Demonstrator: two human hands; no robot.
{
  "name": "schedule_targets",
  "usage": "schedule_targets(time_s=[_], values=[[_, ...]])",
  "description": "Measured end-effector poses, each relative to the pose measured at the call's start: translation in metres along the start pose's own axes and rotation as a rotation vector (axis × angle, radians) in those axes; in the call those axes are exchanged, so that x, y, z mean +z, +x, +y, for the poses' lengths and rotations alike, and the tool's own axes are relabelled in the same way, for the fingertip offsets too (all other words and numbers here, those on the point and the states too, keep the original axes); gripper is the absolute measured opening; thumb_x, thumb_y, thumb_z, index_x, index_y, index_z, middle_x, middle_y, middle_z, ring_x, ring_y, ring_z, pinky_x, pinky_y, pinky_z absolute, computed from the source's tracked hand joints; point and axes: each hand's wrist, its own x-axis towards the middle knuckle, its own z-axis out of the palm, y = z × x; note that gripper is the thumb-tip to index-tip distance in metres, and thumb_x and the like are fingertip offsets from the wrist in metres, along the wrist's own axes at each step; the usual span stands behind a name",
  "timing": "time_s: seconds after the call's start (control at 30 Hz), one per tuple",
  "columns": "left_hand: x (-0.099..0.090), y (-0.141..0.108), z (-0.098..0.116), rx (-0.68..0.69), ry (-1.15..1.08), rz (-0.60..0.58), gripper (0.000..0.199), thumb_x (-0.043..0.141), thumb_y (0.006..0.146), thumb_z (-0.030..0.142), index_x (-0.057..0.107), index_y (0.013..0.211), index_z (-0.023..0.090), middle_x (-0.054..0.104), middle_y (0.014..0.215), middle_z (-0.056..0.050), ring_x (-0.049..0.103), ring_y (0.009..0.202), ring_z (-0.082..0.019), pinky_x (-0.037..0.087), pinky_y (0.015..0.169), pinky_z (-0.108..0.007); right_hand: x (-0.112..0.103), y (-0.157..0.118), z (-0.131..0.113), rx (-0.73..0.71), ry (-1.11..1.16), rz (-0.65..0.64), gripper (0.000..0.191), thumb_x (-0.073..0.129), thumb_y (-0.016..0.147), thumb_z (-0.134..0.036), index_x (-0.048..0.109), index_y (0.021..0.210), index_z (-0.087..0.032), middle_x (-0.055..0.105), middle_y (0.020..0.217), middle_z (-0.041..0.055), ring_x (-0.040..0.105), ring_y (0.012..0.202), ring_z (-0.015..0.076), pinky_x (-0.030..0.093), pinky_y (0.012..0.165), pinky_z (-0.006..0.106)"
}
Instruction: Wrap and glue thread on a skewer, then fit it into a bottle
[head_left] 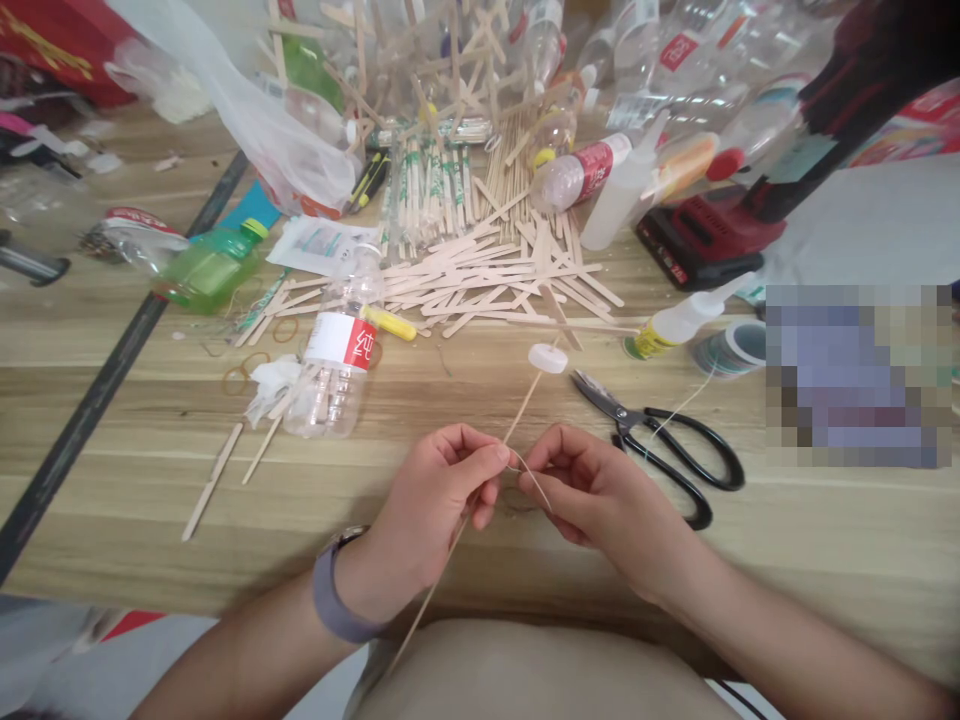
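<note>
My left hand is closed around a thin bamboo skewer, which slants from my lap up toward the middle of the table. Near the skewer's far end sits a white bottle cap, with a flat wooden stick just beyond it. Close beside the left thumb, my right hand pinches a pale string that loops at the skewer. Whether the string is knotted there I cannot tell. Black-handled scissors lie open to the right of my right hand.
Behind my hands lies a heap of wooden craft sticks. A clear bottle stands to the left. On the right are a glue bottle, a thread spool and a red-and-black power tool. Several plastic bottles crowd the back.
</note>
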Motion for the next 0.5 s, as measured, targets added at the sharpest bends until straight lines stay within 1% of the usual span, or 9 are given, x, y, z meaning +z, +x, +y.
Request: schedule_targets(time_s=[0.2,0.33,0.5], values=[[0.0012,-0.0002,0.0010,0.001,0.012,0.016,0.020,0.071,0.069,0.025,0.055,0.063,0.016,0.051,0.045,0.007,0.039,0.037,-0.003,0.026,0.037,-0.016,-0.0022,0.0010,-0.0005,-0.097,-0.065,0.056,0.019,0.064,0.075,-0.035,0.052,0.080,-0.020,0.047,0.064,-0.0053,0.038,0.051,0.0068,0.029,0.042,0.020],[0.0013,-0.0005,0.0003,0.003,0.032,0.011,0.020,0.070,0.068,0.026,0.055,0.062,0.015,0.050,0.045,0.007,0.039,0.038,-0.003,0.026,0.037,-0.016,-0.0031,0.0008,0.0004,-0.168,-0.139,0.084,0.015,0.060,0.078,-0.033,0.052,0.081,-0.020,0.050,0.069,-0.0025,0.041,0.055,0.0080,0.032,0.043,0.020],[0.0017,-0.0010,-0.0005,-0.005,0.052,0.003,0.021,0.071,0.068,0.028,0.055,0.062,0.016,0.050,0.045,0.007,0.039,0.036,-0.003,0.026,0.037,-0.017,-0.0016,-0.0011,-0.0009,-0.272,-0.205,0.151,0.013,0.060,0.078,-0.031,0.051,0.079,-0.022,0.053,0.071,-0.0008,0.049,0.061,0.0110,0.042,0.051,0.023]])
